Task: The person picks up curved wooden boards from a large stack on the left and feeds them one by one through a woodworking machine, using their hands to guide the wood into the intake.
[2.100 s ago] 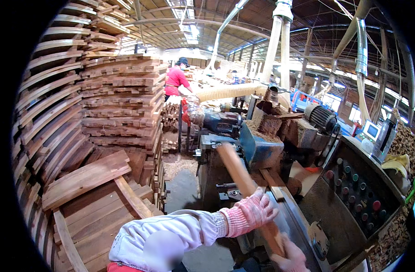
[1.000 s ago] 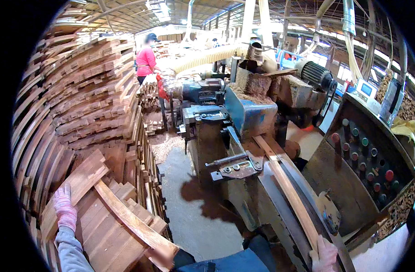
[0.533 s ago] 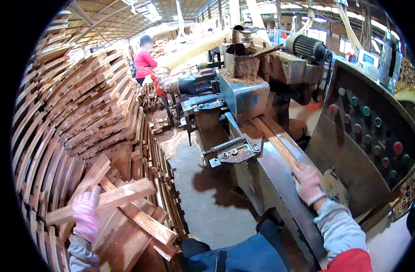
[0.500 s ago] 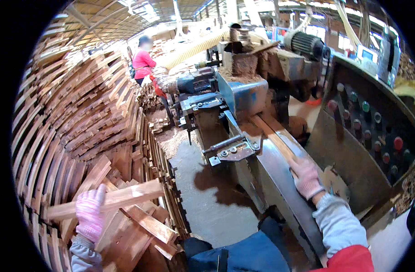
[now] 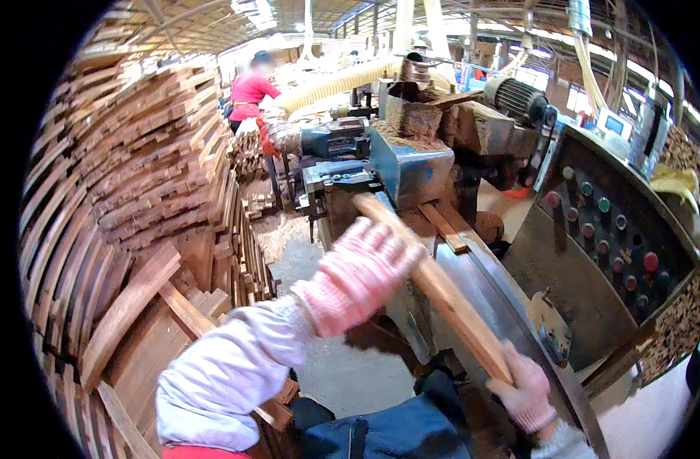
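A long wooden board (image 5: 457,302) spans both my hands, slanting above the near side of the machine's metal bed (image 5: 480,281). My left hand (image 5: 363,275), in a pink and white knit glove, is closed over the board toward its far end. At the near end my right hand (image 5: 524,388), in a pale pink glove, grips it with the thumb on top. A second wooden strip (image 5: 443,228) lies on the bed, its far part hidden inside the woodworking machine beneath a blue metal guard (image 5: 413,170).
Stacked wooden boards (image 5: 151,168) rise on the left, with loose pieces (image 5: 128,314) nearer. A control panel (image 5: 606,222) with coloured buttons stands on the right. A yellowish hose (image 5: 335,86) runs behind the machine. A person in pink (image 5: 249,92) works at the back left.
My left hand has carried a board from the left stack over to the machine. My right hand has left the strip on the bed, which sits farther in, and now holds the new board's near end.
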`<state>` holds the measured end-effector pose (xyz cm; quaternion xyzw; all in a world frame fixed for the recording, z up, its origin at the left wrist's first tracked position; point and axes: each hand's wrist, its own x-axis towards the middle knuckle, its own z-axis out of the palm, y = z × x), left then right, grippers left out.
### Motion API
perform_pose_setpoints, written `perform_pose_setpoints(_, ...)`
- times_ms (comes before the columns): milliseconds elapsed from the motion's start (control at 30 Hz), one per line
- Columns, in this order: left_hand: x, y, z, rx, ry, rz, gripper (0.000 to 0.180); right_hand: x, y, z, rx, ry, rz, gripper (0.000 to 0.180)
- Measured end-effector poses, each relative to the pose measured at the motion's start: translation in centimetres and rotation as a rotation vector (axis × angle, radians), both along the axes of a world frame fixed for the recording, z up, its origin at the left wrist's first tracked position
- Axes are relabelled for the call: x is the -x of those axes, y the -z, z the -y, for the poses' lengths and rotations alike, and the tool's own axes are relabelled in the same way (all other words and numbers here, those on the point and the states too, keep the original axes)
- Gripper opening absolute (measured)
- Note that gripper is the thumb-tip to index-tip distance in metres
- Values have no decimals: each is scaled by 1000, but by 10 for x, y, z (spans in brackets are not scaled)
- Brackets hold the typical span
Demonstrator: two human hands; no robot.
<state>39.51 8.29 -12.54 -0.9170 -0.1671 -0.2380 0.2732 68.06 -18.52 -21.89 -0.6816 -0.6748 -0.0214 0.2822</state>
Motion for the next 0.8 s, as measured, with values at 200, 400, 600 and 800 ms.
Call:
perform_pose_setpoints(200,194,-9,-66,319,-793,93,69,-35,39,118,214,397,186,64)
perform_pose_setpoints(400,436,23,-2,413,-1582,113,101,-82,86,3,-214,383,112,65)
perform_pose_setpoints(600,512,87,9,264,-1579,100,99,-87,88,-217,-433,130,55,62)
perform_pose_setpoints(800,494,81,8,283,-1663,110,99,-66,80,-225,-243,165,128,61)
